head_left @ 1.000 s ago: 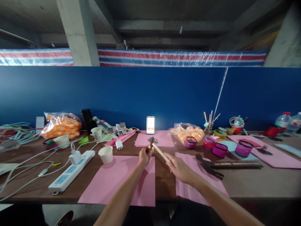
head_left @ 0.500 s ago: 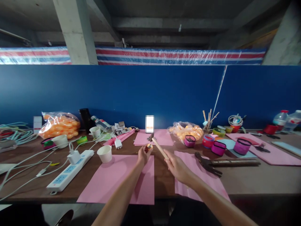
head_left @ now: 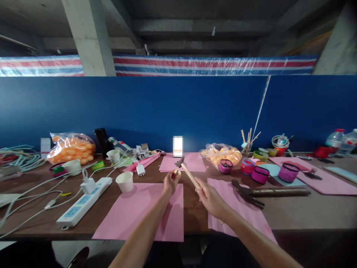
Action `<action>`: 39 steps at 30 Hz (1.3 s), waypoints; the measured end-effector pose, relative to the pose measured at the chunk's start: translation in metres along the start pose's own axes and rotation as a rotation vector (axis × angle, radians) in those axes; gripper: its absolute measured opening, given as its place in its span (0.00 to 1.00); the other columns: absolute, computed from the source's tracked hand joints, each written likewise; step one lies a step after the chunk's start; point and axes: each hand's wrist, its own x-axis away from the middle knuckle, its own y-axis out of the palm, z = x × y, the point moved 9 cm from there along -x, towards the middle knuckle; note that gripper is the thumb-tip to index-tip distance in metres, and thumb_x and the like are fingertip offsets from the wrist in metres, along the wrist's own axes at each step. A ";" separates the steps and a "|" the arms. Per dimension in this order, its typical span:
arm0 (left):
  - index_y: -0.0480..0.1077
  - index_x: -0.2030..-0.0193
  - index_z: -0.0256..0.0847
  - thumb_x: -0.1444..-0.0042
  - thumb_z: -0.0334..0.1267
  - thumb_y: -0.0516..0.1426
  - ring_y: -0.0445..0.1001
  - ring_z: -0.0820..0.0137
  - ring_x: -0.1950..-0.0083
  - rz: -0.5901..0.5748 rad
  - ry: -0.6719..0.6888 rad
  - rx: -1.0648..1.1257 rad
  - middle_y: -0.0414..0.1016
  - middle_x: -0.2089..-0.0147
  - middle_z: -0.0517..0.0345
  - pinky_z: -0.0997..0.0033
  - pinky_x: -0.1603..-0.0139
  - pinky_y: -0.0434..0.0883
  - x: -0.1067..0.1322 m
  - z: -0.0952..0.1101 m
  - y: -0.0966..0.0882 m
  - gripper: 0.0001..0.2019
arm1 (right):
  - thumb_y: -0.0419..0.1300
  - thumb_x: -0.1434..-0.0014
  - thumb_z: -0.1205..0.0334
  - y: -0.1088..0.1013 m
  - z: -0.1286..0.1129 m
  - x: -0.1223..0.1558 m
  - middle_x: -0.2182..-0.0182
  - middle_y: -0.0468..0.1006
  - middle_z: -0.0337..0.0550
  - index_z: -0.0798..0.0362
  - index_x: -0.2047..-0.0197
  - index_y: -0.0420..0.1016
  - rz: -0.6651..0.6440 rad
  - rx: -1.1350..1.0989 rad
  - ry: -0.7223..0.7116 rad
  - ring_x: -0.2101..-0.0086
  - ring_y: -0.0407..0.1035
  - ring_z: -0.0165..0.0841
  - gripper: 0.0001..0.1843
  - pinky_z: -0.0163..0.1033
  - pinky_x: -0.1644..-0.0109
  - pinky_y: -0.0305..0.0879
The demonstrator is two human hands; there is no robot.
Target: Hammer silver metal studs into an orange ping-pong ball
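My left hand (head_left: 170,183) pinches a small orange ball (head_left: 177,173) with dark marks on its top, above the far edge of a pink sheet (head_left: 134,212). My right hand (head_left: 208,195) is wrapped round the pale wooden handle (head_left: 190,176) of what looks like a small hammer, its dark head (head_left: 180,162) pointing away from me. The head is just beyond the ball; whether they touch I cannot tell. Beneath my right forearm lies a second pink sheet (head_left: 220,216). A larger claw hammer (head_left: 279,191) with a brown handle rests across that sheet's right side.
Clear bags of orange balls stand at left (head_left: 74,147) and centre right (head_left: 220,154). A white paper cup (head_left: 124,181) and a power strip (head_left: 80,208) with cables are on the left. Purple containers (head_left: 288,173) sit on the right. A blue partition (head_left: 167,108) closes the back.
The ball has turned slightly in my left hand, so dark marks show where a bright glint was. Both hands keep nearly the same place and grip.
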 end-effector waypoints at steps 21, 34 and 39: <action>0.70 0.68 0.34 0.61 0.43 0.61 0.70 0.71 0.72 -0.005 -0.010 -0.050 0.74 0.73 0.55 0.74 0.70 0.66 0.000 -0.002 -0.001 0.15 | 0.44 0.41 0.67 0.004 0.004 -0.001 0.60 0.72 0.47 0.54 0.41 0.54 -0.034 0.018 0.007 0.65 0.68 0.33 0.24 0.41 0.57 0.63; 0.70 0.66 0.33 0.57 0.45 0.58 0.68 0.73 0.74 -0.039 0.017 -0.061 0.72 0.75 0.57 0.74 0.71 0.65 0.002 0.000 0.004 0.17 | 0.44 0.42 0.68 0.001 -0.008 -0.005 0.64 0.73 0.44 0.53 0.43 0.55 -0.066 0.022 0.009 0.69 0.68 0.31 0.23 0.37 0.62 0.64; 0.71 0.64 0.35 0.57 0.45 0.58 0.68 0.73 0.74 -0.039 0.038 -0.075 0.72 0.74 0.58 0.75 0.71 0.65 0.002 0.006 0.003 0.16 | 0.44 0.42 0.68 -0.002 -0.009 -0.004 0.64 0.72 0.45 0.53 0.43 0.56 -0.047 0.026 -0.004 0.67 0.68 0.32 0.23 0.38 0.61 0.64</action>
